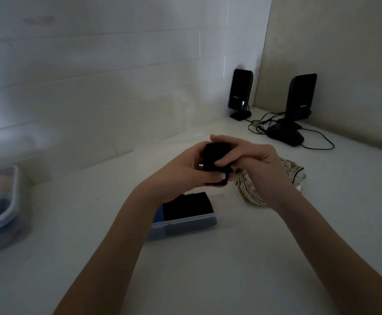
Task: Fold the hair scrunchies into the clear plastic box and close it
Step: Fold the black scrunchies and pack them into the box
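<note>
A black scrunchie (213, 159) is bunched up in the air between both hands. My left hand (185, 172) grips it from the left and below, thumb across its lower edge. My right hand (249, 156) presses on it from the top and right. Below them on the white counter stands the clear plastic box (185, 225), open, with a folded black scrunchie (187, 206) and a blue one (159, 214) inside. A cream scrunchie with dark stripes (249, 192) lies on the counter under my right wrist, partly hidden.
A larger clear container (1, 210) with coloured items stands at the left edge. Two black speakers (241, 92) (301, 96), a dark mouse (285, 134) and their cables sit in the far right corner. A tiled wall runs along the back.
</note>
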The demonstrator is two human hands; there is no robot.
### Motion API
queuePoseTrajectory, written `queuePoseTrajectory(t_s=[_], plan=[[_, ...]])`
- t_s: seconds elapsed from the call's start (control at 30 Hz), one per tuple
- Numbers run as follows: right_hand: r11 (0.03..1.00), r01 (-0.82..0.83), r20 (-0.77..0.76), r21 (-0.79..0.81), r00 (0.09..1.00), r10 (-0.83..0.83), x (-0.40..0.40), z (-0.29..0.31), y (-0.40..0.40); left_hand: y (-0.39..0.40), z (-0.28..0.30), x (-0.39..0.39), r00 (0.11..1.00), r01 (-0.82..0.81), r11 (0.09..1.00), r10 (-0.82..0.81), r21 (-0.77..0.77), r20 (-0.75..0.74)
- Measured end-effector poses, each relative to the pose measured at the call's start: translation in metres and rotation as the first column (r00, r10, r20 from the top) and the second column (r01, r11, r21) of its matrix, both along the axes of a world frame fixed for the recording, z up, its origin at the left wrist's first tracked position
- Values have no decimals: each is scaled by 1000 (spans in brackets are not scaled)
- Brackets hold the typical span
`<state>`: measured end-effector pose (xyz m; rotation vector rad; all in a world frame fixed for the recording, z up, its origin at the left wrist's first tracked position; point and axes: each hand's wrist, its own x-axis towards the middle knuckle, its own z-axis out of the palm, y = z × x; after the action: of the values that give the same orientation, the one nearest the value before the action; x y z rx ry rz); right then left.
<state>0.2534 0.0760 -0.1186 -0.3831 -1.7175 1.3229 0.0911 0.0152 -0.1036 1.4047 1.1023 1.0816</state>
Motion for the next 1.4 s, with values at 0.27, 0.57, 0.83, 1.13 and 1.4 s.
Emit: queuePoseTrajectory(t_s=[0.27, 0.57, 0.83, 1.13, 1.4], plan=[[979, 132, 295, 156, 939, -174, 3, 6, 1, 0, 1, 1, 994, -49, 999, 49, 4, -94], [986, 146, 386, 75, 908, -164, 7, 11, 1, 2, 0, 0, 973, -102, 994, 110, 49, -204], [967, 225, 218, -118, 956, -196, 2, 9, 0, 3, 2, 2, 982, -112, 990, 97, -85, -160], [983, 141, 242, -118, 964, -109, 5, 9, 1, 3, -1, -1, 983, -108, 991, 95, -77, -158], [972, 210, 239, 109, 943, -231, 6, 12, -1, 5, -3, -1, 957, -121, 992, 125, 35, -261]])
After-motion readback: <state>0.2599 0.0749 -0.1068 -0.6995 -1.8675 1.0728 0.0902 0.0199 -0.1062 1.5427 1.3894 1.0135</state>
